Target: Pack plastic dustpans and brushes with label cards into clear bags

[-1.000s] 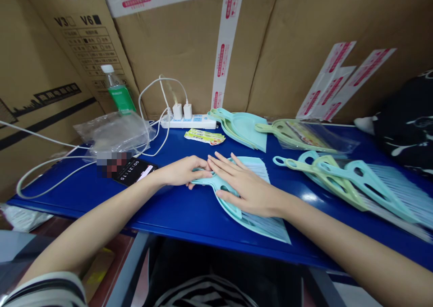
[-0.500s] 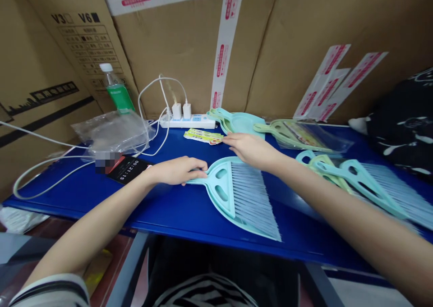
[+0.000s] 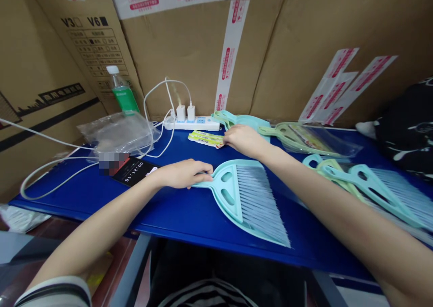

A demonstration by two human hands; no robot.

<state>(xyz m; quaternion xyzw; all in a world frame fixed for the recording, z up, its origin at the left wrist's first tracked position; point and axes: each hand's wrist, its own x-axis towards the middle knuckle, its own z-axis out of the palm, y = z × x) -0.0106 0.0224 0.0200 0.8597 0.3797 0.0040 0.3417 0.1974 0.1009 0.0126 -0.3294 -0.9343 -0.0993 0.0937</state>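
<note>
A light blue hand brush (image 3: 243,199) lies on a matching dustpan on the blue table (image 3: 189,212), bristles toward me. My left hand (image 3: 184,173) is closed round the brush handle at its left end. My right hand (image 3: 241,139) has reached to the back of the table and rests, fingers curled, on a stack of yellow-green label cards (image 3: 206,138), right beside the stacked blue dustpans (image 3: 246,120). Whether it grips a card I cannot make out.
More blue and green brushes (image 3: 368,185) lie at the right. Bagged green dustpans (image 3: 304,135) sit behind them. A power strip (image 3: 191,123) with cables, a green bottle (image 3: 123,93), clear bags (image 3: 117,131) and a phone (image 3: 133,171) are at the left. Cardboard boxes wall the back.
My right hand left the brush and moved to the back of the table onto the label cards. The left hand stayed on the handle.
</note>
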